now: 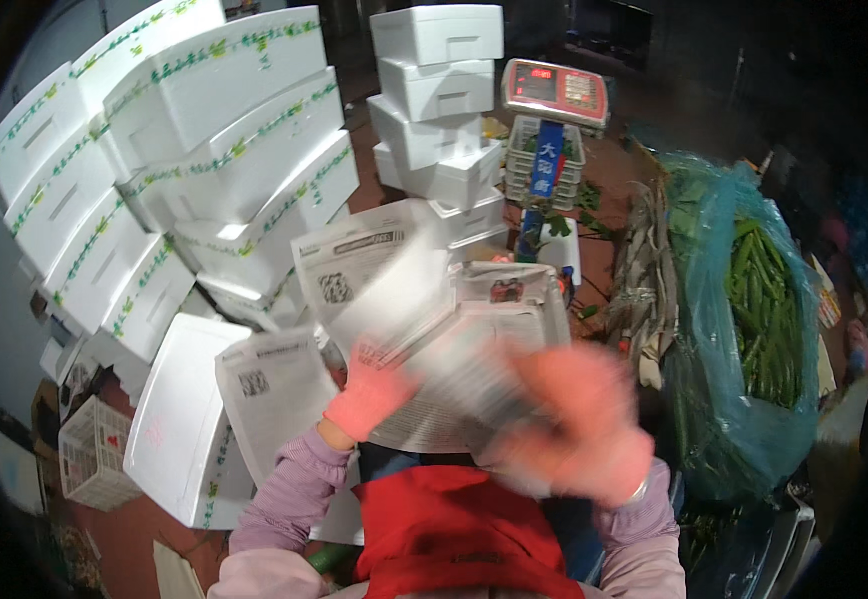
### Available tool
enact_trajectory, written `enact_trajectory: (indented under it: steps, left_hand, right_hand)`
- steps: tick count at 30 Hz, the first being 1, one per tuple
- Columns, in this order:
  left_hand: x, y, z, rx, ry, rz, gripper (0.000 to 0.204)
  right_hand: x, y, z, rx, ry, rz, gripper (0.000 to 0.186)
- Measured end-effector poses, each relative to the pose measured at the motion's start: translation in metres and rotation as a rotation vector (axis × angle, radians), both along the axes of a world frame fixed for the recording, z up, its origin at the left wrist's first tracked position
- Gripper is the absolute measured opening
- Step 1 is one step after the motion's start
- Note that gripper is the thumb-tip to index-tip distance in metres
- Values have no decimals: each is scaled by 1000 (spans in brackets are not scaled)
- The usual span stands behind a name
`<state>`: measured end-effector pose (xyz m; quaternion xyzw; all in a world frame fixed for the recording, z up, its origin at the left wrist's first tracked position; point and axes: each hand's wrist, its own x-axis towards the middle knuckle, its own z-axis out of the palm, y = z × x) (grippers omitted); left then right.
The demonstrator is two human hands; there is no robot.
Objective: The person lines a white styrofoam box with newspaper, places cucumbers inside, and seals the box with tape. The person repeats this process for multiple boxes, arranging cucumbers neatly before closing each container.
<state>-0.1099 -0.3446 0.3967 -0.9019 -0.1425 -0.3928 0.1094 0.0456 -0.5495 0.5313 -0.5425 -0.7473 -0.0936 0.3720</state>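
My left hand, in a pink glove, is at the lower edge of a raised newspaper sheet and seems to grip it. The sheet is partly blurred and stands tilted in front of me. My right hand, also pink-gloved, is smeared by motion to the right; its fingers cannot be made out. More newspaper covers a container just ahead, whose body is mostly hidden. Another printed sheet hangs to the left of my left hand, against a white foam box.
Tall stacks of white foam boxes rise at the left and far middle. A red-and-silver digital scale stands beyond a crate. At right lies a blue plastic bag of long green vegetables. A white basket sits lower left.
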Motion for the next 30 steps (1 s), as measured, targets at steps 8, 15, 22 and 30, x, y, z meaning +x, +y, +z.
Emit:
enact_trajectory:
  steps: [8, 15, 22, 30]
  left_hand:
    - [28, -18, -13, -302, 35, -182, 53]
    - [23, -29, -8, -852, -164, -398, 49]
    - [-11, -16, 60, -1403, -411, -572, 45]
    - [21, 31, 115, -759, -3, -240, 27]
  right_hand:
    - [39, 35, -83, -114, 760, -288, 70]
    - [49, 27, -116, -469, 914, -181, 73]
    - [62, 12, -120, -588, 719, -272, 47]
    - [87, 3, -92, -860, 766, -267, 58]
